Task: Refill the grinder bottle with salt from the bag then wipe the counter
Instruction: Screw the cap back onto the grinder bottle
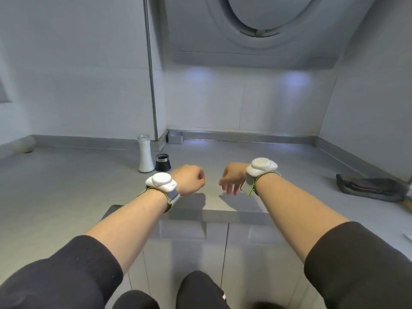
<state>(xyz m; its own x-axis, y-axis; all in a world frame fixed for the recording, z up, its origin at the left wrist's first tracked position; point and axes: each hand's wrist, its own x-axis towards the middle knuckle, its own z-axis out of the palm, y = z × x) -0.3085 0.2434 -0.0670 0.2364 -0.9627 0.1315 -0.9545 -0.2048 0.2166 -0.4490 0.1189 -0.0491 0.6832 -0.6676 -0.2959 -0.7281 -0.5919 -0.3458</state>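
A clear grinder bottle [145,153], filled with white salt, stands upright on the grey counter [66,186] with its threaded mouth uncovered. Its black grinder cap [162,162] sits just to the right of it, upside down. My left hand [189,179] hovers over the counter's front edge, a little right of the cap, curled into a loose fist with nothing in it. My right hand [231,178] hangs beside it, fingers pointing down and apart, holding nothing. A dark grey cloth [370,186] lies crumpled at the far right of the counter. No salt bag is visible.
A small grey box [175,137] sits against the back wall in the corner. A range hood [256,30] hangs overhead. A pale rounded object [24,144] lies at the far left. White cabinet doors [200,253] are below the counter edge.
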